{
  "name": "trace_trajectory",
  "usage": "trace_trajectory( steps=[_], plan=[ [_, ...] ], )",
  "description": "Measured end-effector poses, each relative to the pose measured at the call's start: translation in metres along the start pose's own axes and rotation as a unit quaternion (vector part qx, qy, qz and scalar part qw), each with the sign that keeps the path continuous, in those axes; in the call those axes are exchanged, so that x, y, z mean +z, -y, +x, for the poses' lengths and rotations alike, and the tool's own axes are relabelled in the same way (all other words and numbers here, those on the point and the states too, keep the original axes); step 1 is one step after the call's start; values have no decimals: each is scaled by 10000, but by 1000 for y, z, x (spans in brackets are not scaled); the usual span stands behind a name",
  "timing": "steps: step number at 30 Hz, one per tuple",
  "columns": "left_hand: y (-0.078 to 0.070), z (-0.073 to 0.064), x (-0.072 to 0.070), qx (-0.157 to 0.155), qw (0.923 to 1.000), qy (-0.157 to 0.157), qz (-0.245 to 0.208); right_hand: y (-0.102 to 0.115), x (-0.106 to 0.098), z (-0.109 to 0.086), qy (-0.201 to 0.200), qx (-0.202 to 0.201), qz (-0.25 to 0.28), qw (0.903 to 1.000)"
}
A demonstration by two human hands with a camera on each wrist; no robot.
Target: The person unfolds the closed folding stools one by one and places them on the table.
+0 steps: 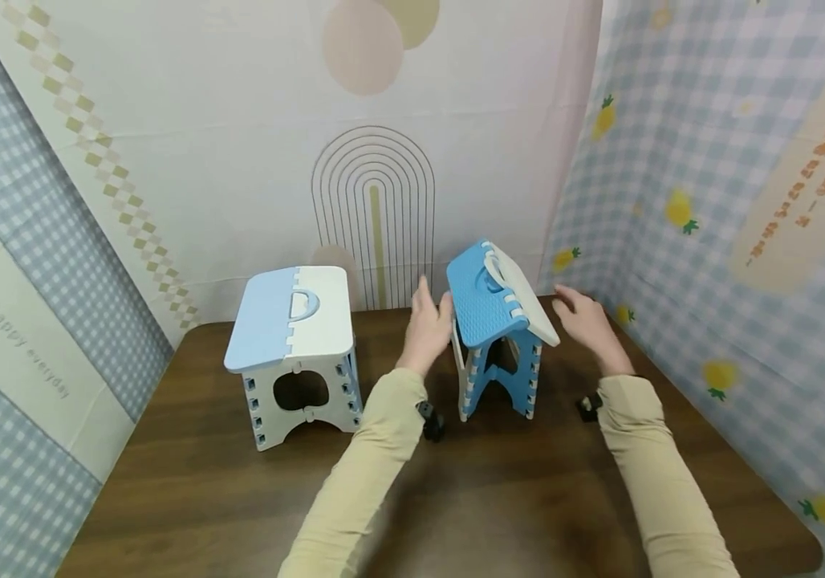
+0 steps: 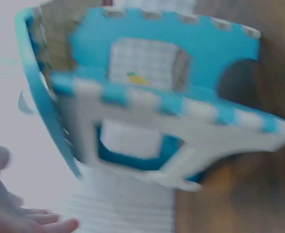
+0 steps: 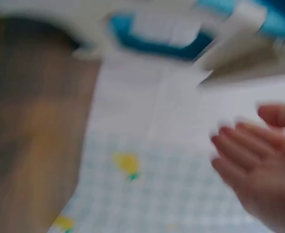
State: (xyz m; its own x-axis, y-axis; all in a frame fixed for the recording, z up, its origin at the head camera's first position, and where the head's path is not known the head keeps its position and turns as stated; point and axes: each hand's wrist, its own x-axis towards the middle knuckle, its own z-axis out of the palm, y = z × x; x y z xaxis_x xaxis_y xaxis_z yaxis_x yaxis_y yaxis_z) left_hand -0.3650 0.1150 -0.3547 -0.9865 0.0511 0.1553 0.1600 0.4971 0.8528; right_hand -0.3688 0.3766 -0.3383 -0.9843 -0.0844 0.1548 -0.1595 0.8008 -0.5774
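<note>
A blue and white folding step stool (image 1: 488,297) stands partly folded on the table, its top bent up along the middle into a ridge like a roof. To its left my left hand (image 1: 427,327) is raised, fingers extended, holding nothing; the left wrist view shows the fingers (image 2: 45,221) apart from the stool's side. On the other side my right hand (image 1: 589,323) is beside the white top panel with its fingers out. In the right wrist view that palm (image 3: 263,165) faces up toward the stool, a gap between them.
A second folding stool (image 1: 290,321), pale blue and white, stands unfolded with a flat top on the left of the brown wooden table (image 1: 188,482). Patterned cloth (image 1: 254,160) hangs behind the table, and checked cloth (image 1: 672,241) hangs along the right side.
</note>
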Motion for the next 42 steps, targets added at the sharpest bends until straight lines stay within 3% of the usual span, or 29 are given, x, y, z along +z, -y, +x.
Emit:
trace_trajectory(
  steps=[2,4,7,9,13,16,30,37,42],
  plan=[
    [-16,5,4,328,9992,-160,-133,19,4,8,-230,314,298,9988],
    [-29,9,9,708,9974,-100,92,35,8,16,-223,460,556,9971],
    [-40,12,19,1183,9909,60,636,51,14,25,58,502,824,9953],
    [-44,12,25,1283,9873,264,894,56,18,29,332,568,1011,9927],
    [-43,8,36,1266,9827,643,1191,55,24,32,964,575,1217,9862],
    [-41,5,40,1297,9817,638,1237,53,27,32,1202,493,1227,9839],
    [-38,16,41,1490,9798,384,1279,56,21,33,546,274,892,9941],
    [-37,12,40,1174,9795,423,1582,52,25,33,510,341,799,9949],
    [-38,10,39,971,9745,507,1960,47,26,35,523,328,758,9952]
  ],
)
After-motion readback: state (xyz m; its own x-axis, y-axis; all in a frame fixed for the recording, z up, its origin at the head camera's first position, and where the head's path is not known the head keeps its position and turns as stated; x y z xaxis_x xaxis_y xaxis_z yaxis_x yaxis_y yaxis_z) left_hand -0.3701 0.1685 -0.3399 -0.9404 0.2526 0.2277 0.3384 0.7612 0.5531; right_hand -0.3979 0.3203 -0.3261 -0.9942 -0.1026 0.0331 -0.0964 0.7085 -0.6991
